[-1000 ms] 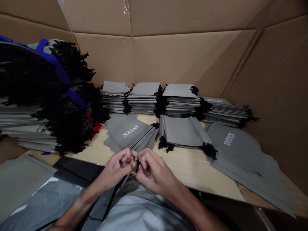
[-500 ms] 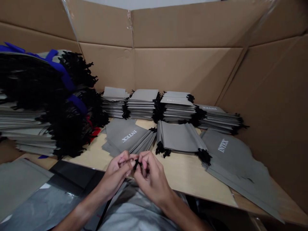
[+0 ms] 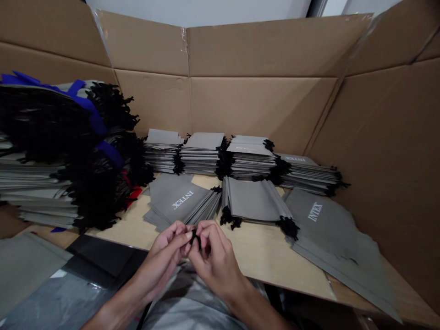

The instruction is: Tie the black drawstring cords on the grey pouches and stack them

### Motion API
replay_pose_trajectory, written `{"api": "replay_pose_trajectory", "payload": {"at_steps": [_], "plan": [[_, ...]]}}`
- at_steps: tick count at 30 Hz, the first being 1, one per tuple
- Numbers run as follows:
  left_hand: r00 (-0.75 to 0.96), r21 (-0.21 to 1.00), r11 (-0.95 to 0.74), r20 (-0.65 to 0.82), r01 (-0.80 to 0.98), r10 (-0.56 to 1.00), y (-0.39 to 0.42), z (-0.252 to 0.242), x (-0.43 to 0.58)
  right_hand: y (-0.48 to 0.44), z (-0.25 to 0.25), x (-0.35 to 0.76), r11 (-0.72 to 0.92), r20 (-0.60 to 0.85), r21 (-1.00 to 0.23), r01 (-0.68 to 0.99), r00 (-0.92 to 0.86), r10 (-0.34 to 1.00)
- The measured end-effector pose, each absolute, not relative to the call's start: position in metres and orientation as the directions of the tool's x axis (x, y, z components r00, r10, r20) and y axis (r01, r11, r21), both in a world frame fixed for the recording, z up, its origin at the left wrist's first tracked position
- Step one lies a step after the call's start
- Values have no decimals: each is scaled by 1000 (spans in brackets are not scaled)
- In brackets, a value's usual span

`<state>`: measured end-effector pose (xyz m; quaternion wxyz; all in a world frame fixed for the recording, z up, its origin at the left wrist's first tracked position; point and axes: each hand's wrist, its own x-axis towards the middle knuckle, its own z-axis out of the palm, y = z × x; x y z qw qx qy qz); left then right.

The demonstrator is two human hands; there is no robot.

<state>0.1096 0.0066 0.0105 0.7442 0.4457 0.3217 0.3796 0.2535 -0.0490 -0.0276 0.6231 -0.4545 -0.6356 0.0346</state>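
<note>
Head view: I have the left hand [image 3: 161,259] and right hand [image 3: 215,261] raised close together, wrists turned inward, fingers [image 3: 180,231] curled shut, pinching a short black drawstring cord [image 3: 195,238] between them, just above the edge of the pale wooden desk [image 3: 261,261], near a stack of grey INTEX drawstring bags [image 3: 182,201].

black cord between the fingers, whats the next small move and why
Probably draw the black cord snug between the left hand and right hand, because both pinch it together at the fingertips, and the stacked gray INTEX drawstring bags ahead show black cord ends bunched at their corners.
</note>
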Motion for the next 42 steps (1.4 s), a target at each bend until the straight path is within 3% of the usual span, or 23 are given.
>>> {"api": "replay_pose_trajectory", "payload": {"at_steps": [7,13,21,27,34,42], "plan": [[574,999,20,11,-48,819,19,12,89,-48,-24,261,581,702,-673,457,148,696],[619,1000,0,1,-1,786,30,12,80,-54,-13,273,545,626,-694,471,20,780],[616,998,-65,34,27,787,36,9,74,-50,-10,285,497,621,-512,701,-97,778],[573,979,-175,86,101,815,33,11,71,-49,-17,283,490,660,-442,751,-98,744],[442,819,-533,405,214,800,17,4,78,-49,-21,282,495,670,-431,755,-101,736],[572,542,-810,600,224,559,20,6,69,-46,-22,287,492,686,-262,831,-199,700]]}}
